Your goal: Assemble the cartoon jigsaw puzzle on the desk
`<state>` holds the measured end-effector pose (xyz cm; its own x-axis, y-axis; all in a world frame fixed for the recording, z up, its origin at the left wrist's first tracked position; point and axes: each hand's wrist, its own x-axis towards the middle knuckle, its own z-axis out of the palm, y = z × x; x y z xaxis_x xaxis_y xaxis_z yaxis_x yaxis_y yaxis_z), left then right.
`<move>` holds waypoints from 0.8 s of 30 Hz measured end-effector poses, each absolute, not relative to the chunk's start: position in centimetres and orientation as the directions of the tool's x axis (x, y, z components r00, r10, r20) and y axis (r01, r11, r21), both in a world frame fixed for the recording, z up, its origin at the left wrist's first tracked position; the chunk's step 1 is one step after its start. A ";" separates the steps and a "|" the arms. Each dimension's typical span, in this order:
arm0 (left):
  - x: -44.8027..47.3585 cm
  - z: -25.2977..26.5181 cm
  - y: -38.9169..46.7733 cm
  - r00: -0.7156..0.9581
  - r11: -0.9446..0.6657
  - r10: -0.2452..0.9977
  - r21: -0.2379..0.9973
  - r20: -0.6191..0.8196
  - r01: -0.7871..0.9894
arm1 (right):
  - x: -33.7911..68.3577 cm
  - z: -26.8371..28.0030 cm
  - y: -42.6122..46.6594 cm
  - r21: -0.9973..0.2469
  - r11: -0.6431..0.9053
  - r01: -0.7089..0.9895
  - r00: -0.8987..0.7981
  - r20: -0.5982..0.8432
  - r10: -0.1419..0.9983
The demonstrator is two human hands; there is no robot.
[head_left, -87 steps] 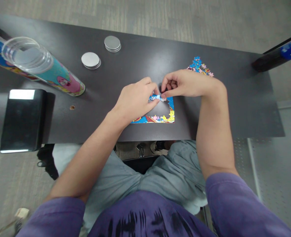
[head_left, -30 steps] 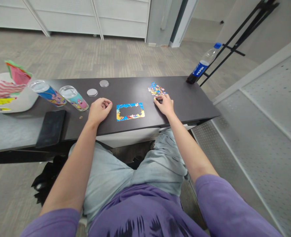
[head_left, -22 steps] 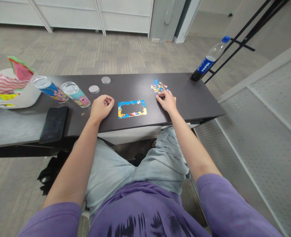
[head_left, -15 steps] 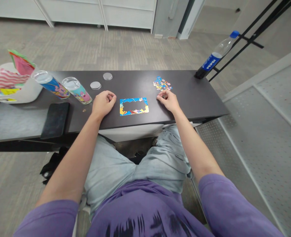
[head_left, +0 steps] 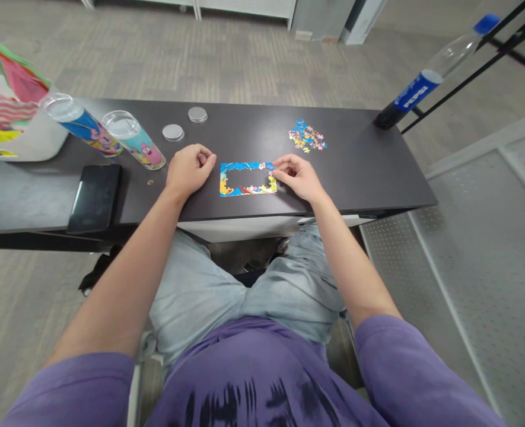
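Note:
On the dark tabletop in front of me lies a puzzle frame (head_left: 248, 191), a colourful rectangular jigsaw border joined along its edges, with its middle bare. My right hand (head_left: 298, 176) is over the frame's right edge, thumb and forefinger pinched on a small puzzle piece (head_left: 271, 172), mostly hidden by the fingertips. To the left of the frame rests my left hand (head_left: 190, 170), its fingers loosely curled in with nothing visible in them. Behind my right hand, loose puzzle pieces (head_left: 306, 136) lie in a small heap.
Two clear cartoon-printed cylinders (head_left: 134, 139) stand at left, near two round silver lids (head_left: 173, 132). A dark phone (head_left: 95, 197) lies close to the front edge. Further left is a white basket (head_left: 48, 139) with bright fabric. A Pepsi bottle (head_left: 416, 92) stands at the far right corner.
My right hand has moved left and nearer, from beside the loose pieces to the frame's right edge. My left hand stays curled in place. The camera view has tilted down.

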<state>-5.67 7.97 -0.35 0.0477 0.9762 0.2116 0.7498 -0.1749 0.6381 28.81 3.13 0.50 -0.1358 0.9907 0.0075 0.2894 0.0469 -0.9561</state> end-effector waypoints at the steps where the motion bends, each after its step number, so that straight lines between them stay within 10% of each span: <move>1: -5.7 -0.4 8.0 0.045 -0.174 0.976 0.637 0.214 0.751 | 28.9 0.6 3.1 -0.953 0.048 0.299 -0.139 0.006 0.990; 24: -5.8 -0.4 7.9 0.058 -0.173 0.978 0.626 0.200 0.760 | 30.2 -2.1 4.0 -0.930 0.221 0.294 -0.253 0.148 0.956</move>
<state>-5.75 7.93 -0.38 0.0581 0.9781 0.1999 0.7604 -0.1731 0.6259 30.18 4.01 -2.08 -0.2527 0.9562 0.1478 0.2944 0.2215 -0.9297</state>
